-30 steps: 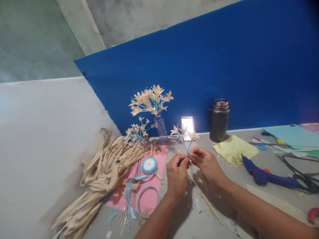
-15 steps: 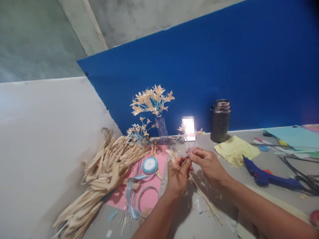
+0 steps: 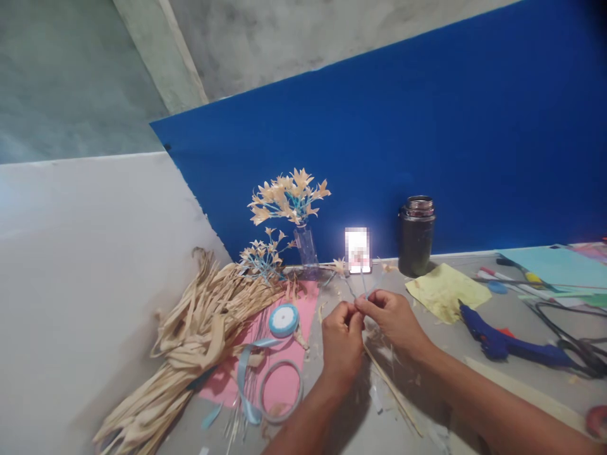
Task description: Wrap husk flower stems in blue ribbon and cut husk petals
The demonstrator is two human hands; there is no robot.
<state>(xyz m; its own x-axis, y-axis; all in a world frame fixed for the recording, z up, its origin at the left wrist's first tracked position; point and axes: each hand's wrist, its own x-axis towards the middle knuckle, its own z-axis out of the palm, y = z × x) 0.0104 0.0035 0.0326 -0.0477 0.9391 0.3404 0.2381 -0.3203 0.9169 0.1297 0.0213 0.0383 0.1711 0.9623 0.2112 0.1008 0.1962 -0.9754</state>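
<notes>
My left hand (image 3: 342, 344) and my right hand (image 3: 393, 319) meet above the table, fingertips pinched together around thin blue-wrapped artificial flower stems (image 3: 349, 287). The stems fan upward from the pinch. One pale flower (image 3: 339, 266) tops the left stem, and another pale flower (image 3: 389, 268) leans out to the right. Fingers hide the lower stem ends and the exact grip of each hand. Below the hands a thin tan stick (image 3: 393, 392) slants down to the right; its upper end is hidden.
Left lie a bundle of dried husk strips (image 3: 190, 335), a ribbon roll (image 3: 283, 320) and a ring (image 3: 281, 418) on pink paper. Behind stand a flower-filled clear bottle (image 3: 306, 245), a lit phone (image 3: 357, 249) and a dark flask (image 3: 416, 240). Right are yellow paper (image 3: 443, 291) and a blue glue gun (image 3: 512, 344).
The left flower, which hung low over my left hand, now stands higher with its stem pointing up. My hands sit slightly lower in view, still pinched together.
</notes>
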